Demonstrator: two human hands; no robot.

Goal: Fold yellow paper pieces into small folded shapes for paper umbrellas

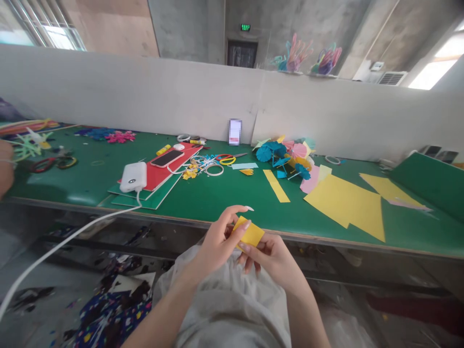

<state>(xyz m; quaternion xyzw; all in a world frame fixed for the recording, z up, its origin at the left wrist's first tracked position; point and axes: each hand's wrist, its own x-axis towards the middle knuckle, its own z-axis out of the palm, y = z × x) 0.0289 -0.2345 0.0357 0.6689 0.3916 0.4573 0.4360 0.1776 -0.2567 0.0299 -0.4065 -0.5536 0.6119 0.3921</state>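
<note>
A small yellow paper square (253,235) is held between my two hands, just in front of the table's near edge. My left hand (226,234) pinches its left side with the thumb on top, while the index finger reaches out above it. At the lower right edge, my right hand (266,251) grips the paper with its thumb over the corner and the other fingers curled below. A yellow paper strip (276,186) lies on the table beyond my hands. To the right of it rests a large yellow paper sheet (348,203).
On the green table (203,208) are paper umbrellas (271,151), scissors (230,159), a tape roll (214,169) and paper scraps (192,169). A white power bank (133,176) and a phone (169,158) sit on red boards; its cable (68,246) hangs over the edge. Another person's hand (5,166) is far left.
</note>
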